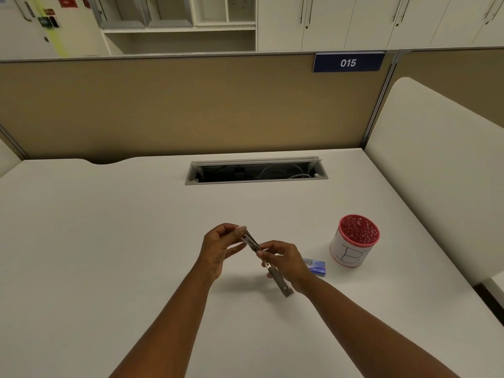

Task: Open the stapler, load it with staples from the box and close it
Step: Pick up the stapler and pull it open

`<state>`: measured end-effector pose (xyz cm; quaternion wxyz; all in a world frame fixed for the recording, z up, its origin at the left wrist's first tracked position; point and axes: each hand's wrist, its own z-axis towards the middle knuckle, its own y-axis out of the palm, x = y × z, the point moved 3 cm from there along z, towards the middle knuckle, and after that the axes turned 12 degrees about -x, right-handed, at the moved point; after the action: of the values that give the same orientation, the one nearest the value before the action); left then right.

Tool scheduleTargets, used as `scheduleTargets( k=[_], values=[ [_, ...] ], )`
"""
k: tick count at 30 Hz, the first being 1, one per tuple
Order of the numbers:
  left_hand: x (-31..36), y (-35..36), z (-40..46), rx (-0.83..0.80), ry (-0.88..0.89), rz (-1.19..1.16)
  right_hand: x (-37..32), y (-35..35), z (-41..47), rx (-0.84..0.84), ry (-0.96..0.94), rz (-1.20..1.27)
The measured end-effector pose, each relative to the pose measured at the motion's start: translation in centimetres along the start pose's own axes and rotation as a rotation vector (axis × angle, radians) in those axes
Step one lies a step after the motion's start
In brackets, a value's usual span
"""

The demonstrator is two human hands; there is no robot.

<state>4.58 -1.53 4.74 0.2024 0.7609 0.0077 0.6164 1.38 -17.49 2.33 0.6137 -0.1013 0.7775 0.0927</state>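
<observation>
I hold a slim metal stapler [252, 242] above the white desk, swung open into one long line that runs from upper left to lower right. My left hand [221, 248] pinches its upper end. My right hand [286, 261] grips the middle, and the lower metal arm [283, 286] sticks out below it. A small blue staple box [316, 266] lies on the desk just right of my right hand. I cannot tell whether staples sit in the stapler.
A red-rimmed cup [354, 241] with white paper marked "B" stands right of the box. A grey cable slot [256, 171] is set in the desk [109, 241] farther back. A tan partition [163, 105] closes the far edge, a white divider [436, 159] the right.
</observation>
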Motion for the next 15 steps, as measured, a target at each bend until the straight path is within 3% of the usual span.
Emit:
scheduleTargets(
  k=[8,15],
  values=[
    [1.7,1.2,0.3,0.021,0.13,0.207,-0.2,0.5,0.0,-0.175,0.102,0.125],
    [1.9,1.3,0.6,0.154,0.17,0.245,-0.7,1.0,0.4,-0.078,0.09,0.041]
  ],
)
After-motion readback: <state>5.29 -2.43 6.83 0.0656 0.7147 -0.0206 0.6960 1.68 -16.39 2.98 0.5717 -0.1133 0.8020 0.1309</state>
